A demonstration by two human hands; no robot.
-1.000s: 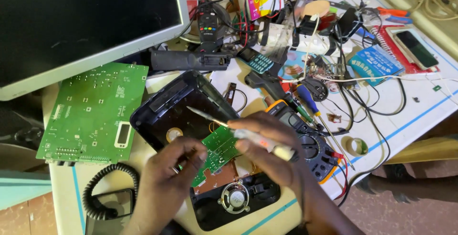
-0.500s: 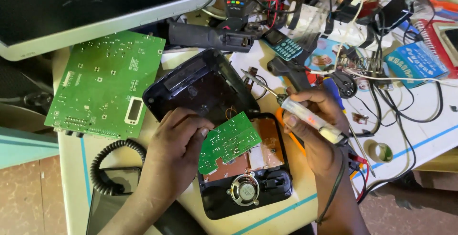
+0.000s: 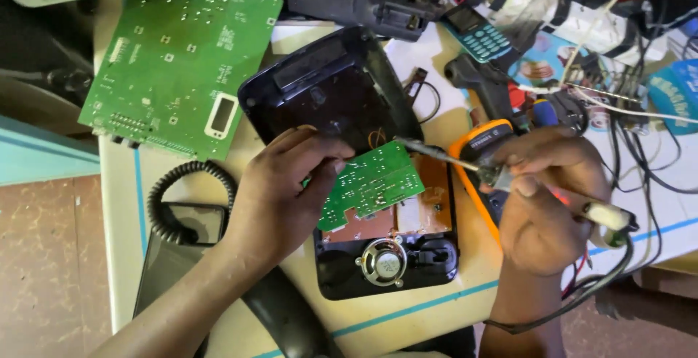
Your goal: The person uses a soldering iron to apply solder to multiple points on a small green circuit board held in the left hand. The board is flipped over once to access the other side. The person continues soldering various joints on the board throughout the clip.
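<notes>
Left hand (image 3: 280, 191) pinches the left edge of a small green rectangular circuit board (image 3: 372, 183), fingers clamped on it, board tilted up over the open black plastic telephone base (image 3: 342, 111). Right hand (image 3: 549, 198) is closed around a soldering iron with a pale handle and thin metal tip (image 3: 502, 176), just right of the small board; tip points left and ends above the board's upper right corner, contact not clear. Under the small board a brown board (image 3: 425, 209) sits in the base, with a round silver speaker (image 3: 383, 262) below it. An orange-edged multimeter (image 3: 480, 147) lies right of the base under the iron. A large green circuit board (image 3: 178, 60) lies left of the base, a coiled black cord (image 3: 182, 191) below that
</notes>
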